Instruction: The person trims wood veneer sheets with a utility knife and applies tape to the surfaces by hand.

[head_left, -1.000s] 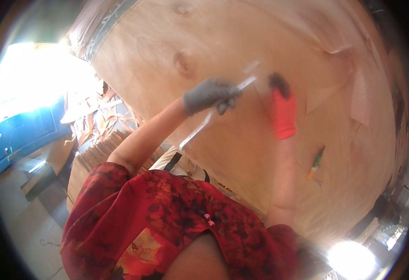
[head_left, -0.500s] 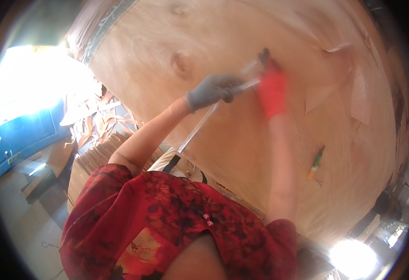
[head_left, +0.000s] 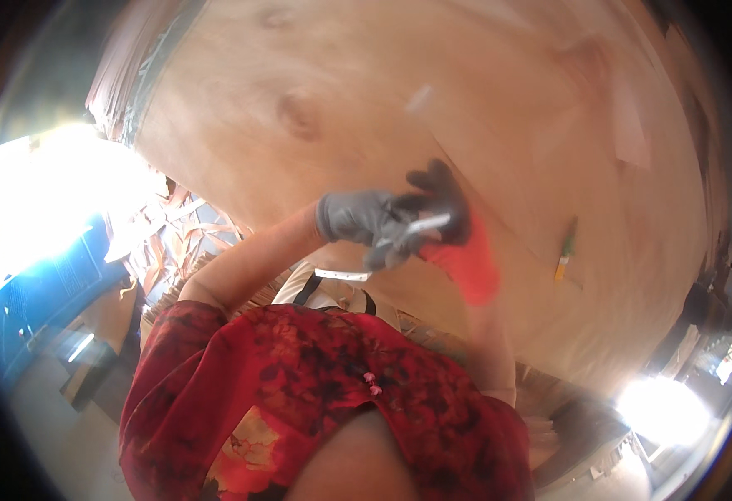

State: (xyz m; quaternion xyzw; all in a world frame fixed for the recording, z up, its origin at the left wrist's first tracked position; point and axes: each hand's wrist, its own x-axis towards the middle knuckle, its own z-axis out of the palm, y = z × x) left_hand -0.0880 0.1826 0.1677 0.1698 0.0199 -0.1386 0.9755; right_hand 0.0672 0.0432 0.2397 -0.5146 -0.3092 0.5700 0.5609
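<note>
My left hand (head_left: 370, 225), in a grey glove, is closed on a white tape strip (head_left: 343, 275). One end with small holes hangs below the hand, and the other sticks out toward my right hand. My right hand (head_left: 454, 221), in a red glove with dark fingers, meets the left at that upper end. Motion smears its fingers, so their grip on the strip is unclear. Beneath both hands spreads a broad tan wood sheet (head_left: 341, 159). A short white tape piece (head_left: 419, 98) appears on it beyond my hands.
A slim green and yellow object (head_left: 565, 259) lies on the sheet to the right. Torn wood-veneer scraps (head_left: 161, 242) are heaped at the left, near a blue panel (head_left: 49, 292). Bright light glares at far left and lower right. A paler patch (head_left: 631, 138) shows on the sheet's right.
My right hand has come back toward me and against the left hand. The long strip's hanging end has swung nearly level. The short tape piece is now apart from my hands. The view has shifted slightly.
</note>
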